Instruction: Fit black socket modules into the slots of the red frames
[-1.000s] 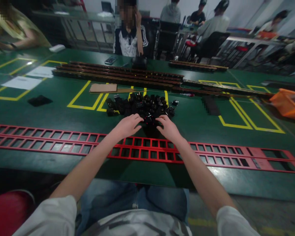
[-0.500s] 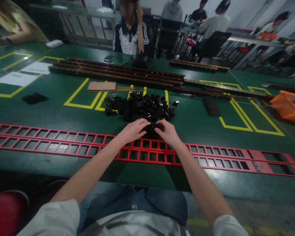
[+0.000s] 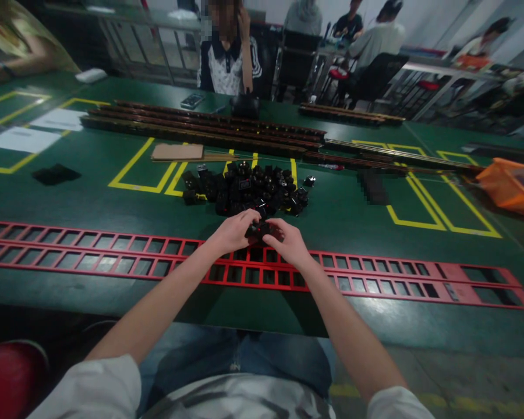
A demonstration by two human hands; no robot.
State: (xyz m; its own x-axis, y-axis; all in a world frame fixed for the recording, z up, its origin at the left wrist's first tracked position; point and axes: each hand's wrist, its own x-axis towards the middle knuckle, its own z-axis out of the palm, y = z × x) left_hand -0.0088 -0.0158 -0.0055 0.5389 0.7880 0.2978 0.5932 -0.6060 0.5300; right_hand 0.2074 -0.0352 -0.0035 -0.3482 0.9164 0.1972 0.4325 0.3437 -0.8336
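Note:
Both my hands meet over the back edge of a long red ladder-like frame (image 3: 262,285) lying across the table. Between my fingertips is a small black block-shaped part (image 3: 258,229) with a tiny red spot; its exact kind is too small to make out. My left hand (image 3: 234,231) closes on its left side with bent fingers. From the right, my right hand (image 3: 289,240) curls thumb and fingers around its other side. Just beyond my hands lies a heap of similar black parts (image 3: 244,189), some with shiny metal faces.
Behind the heap are a brown cardboard piece (image 3: 177,152) and long dark strips (image 3: 201,129). White papers (image 3: 26,139) and a black cloth-like piece (image 3: 56,174) lie left, an orange bin (image 3: 509,186) right. A person (image 3: 227,61) sits opposite.
My hands and the black part have shifted slightly left and toward me. More of the part shows between my fingers. The whole view has drifted a little.

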